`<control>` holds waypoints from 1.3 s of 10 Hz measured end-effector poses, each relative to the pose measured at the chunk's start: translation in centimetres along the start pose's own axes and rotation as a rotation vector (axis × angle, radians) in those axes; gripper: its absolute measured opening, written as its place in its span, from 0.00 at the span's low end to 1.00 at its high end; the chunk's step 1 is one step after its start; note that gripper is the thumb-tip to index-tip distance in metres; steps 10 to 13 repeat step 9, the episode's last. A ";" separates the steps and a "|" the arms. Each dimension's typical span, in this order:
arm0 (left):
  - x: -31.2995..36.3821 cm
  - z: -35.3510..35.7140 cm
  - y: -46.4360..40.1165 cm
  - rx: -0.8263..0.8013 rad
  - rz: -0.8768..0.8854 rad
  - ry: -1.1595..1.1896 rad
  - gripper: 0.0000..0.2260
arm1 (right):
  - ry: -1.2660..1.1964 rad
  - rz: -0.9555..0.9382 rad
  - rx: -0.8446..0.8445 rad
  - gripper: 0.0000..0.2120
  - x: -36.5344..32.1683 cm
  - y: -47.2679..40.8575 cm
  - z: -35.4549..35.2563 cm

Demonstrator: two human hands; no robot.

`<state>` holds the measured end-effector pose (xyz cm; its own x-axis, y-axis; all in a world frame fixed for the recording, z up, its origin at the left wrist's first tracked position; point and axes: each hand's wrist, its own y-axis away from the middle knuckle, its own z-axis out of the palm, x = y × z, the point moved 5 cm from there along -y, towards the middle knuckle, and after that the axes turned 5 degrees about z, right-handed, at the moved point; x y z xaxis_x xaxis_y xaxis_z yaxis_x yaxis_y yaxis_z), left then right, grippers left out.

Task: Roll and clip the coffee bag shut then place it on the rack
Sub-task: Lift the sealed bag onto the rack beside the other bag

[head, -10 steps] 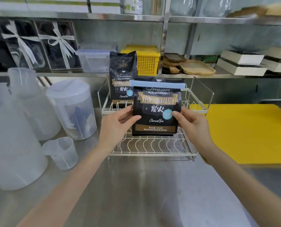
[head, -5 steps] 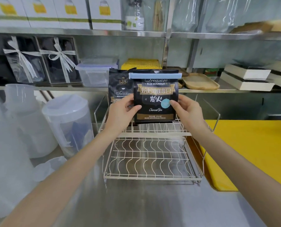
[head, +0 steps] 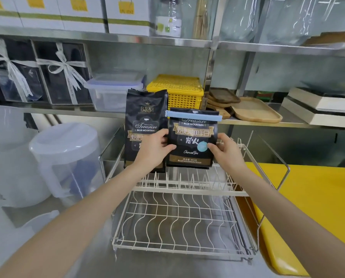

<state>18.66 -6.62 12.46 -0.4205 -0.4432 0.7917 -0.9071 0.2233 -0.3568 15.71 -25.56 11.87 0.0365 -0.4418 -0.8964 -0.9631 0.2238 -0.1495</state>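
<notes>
- Since the earlier frame, both hands and the clipped bag sit further back over the rack's upper tier; bag now reads beside the second bag rather than in front of it.
- Black foil coffee bag with gold label [head: 190, 140]: upright, top rolled down, pale blue plastic bar clip [head: 193, 116] clamped across the roll.
- Left hand [head: 153, 150]: thumb on bag's front left edge, fingers behind it, pinching that side.
- Right hand [head: 226, 151]: thumb on front near the round blue sticker, fingers wrapped behind right edge, pinching that side.
- Bag bottom is at the rear of the white wire two-tier dish rack [head: 184, 217], over the upper tier; can't tell if it's touching the wires or just above them.
- Second black coffee bag, taller and unclipped [head: 145, 119]: stands upright at rack's rear left, just beside the held bag, partly hidden by left hand.
- Rack stands on stainless steel counter [head: 99, 261].
- Yellow cutting board [head: 312, 207] just right of rack.
- Translucent lidded plastic pitcher [head: 67, 157] left of rack.
</notes>
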 end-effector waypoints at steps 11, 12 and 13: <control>0.9 0.6 -1.4 0.031 0.026 -0.444 0.16 | 0.261 0.217 -0.090 0.31 1.7 -2.9 0.7; 0.9 0.6 -1.4 0.031 0.026 -0.444 0.16 | 0.261 0.217 -0.090 0.31 1.7 -2.9 0.7; 0.9 0.6 -1.4 0.031 0.026 -0.444 0.16 | 0.261 0.217 -0.090 0.31 1.7 -2.9 0.7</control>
